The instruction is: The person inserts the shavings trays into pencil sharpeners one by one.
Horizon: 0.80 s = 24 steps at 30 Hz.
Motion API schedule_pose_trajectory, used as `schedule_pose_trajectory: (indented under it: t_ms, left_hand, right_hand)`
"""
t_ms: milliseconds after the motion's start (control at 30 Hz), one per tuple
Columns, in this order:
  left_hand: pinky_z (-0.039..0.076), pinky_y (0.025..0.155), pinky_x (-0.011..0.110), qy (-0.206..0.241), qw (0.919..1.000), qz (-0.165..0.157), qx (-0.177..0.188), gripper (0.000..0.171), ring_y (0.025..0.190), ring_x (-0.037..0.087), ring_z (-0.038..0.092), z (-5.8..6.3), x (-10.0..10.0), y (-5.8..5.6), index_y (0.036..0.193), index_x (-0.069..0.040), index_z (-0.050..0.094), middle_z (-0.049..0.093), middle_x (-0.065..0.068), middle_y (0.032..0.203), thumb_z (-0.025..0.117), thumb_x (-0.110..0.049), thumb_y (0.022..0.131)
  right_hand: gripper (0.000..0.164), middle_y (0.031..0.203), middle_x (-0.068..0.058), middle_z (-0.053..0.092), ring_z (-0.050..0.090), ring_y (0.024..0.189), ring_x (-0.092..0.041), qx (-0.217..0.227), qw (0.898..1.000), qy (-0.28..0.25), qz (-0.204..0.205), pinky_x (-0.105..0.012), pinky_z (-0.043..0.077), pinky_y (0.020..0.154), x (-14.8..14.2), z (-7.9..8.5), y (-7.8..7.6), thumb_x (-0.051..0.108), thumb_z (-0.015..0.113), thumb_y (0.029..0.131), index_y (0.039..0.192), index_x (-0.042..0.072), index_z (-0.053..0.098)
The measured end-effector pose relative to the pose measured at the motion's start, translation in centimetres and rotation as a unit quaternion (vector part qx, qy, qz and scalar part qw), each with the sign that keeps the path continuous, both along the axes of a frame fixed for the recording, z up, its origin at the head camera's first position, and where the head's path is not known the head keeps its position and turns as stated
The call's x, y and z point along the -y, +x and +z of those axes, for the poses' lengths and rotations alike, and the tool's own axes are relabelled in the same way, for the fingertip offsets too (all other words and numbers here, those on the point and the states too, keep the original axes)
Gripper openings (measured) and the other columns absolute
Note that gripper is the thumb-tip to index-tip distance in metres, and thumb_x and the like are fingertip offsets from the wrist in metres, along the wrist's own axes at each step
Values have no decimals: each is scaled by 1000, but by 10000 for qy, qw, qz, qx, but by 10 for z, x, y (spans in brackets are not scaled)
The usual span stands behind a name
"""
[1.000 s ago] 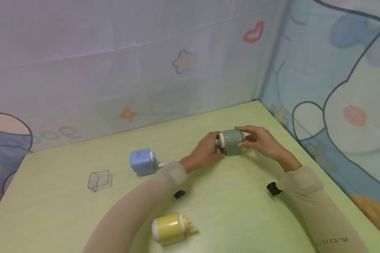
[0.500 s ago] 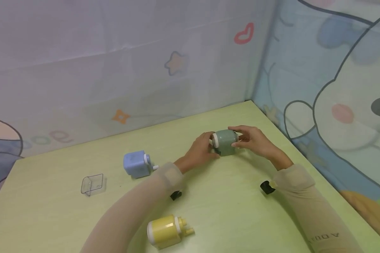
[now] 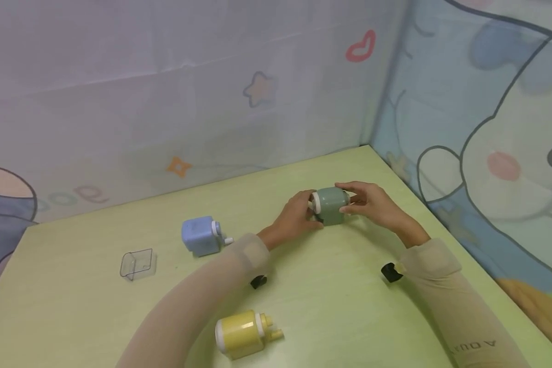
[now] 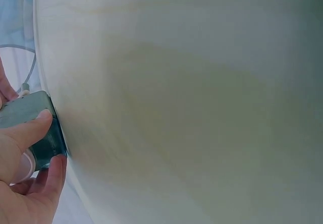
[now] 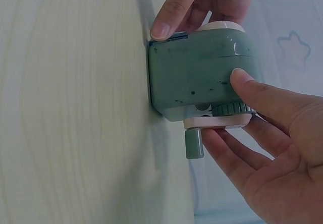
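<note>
A green hand-crank pencil sharpener stands on the table toward the back right, held between both hands. My left hand grips its white-ringed end, thumb and fingers spread across it; in the left wrist view the left thumb lies along one side. From the opposite end my right hand holds the body near the crank. The right wrist view shows the crank's pale arm and green knob, with the right thumb on the body and the fingers behind the crank.
A blue sharpener stands left of my left forearm, and a clear plastic tray lies further left. Near the front is a yellow sharpener on its base. Printed cloth hangs along the table's back and right edges.
The head view shifts slightly. Both hands keep their hold on the green pencil sharpener, and the other things stay where they were.
</note>
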State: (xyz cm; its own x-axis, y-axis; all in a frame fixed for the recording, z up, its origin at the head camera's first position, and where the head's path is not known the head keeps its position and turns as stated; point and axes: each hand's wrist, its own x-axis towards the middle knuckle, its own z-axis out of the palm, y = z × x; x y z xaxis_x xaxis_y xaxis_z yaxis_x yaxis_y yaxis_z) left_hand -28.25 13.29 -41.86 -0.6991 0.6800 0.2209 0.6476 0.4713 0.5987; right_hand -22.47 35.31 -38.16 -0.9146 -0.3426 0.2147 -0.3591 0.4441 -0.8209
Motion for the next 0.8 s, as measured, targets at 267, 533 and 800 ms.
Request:
schedule_pose_trajectory:
  t_ms: [267, 533, 800]
  left_hand:
    - [38, 80, 16, -103, 9999, 103, -25, 79, 99, 11, 44, -6, -8, -2, 133, 2, 33, 46, 10, 121, 77, -27, 73]
    - [40, 72, 11, -241, 9978, 111, 613, 84, 90, 5, 49, 0, -26, 1, 138, -1, 24, 47, 5, 122, 73, -32, 77]
    - [34, 87, 14, -1337, 9879, 686, 385, 80, 104, 4, 45, 12, -16, 2, 141, -3, 20, 51, -1, 122, 65, -35, 84]
  right_hand:
    - [54, 126, -17, 47, 56, 97, -31, -1, 9999, 67, 150, -28, 50, 71, -7, 0, -2, 5, 64, 83, 133, 9, 43]
    - [58, 129, -17, 45, 54, 100, -31, -49, 9989, 471, 3, -23, 49, 70, -30, -3, 3, 11, 64, 85, 138, 15, 39]
    - [65, 128, -24, 44, 51, 102, -37, -436, 9897, 1361, -42, -17, 46, 67, -40, 0, -4, 18, 65, 85, 141, 15, 31]
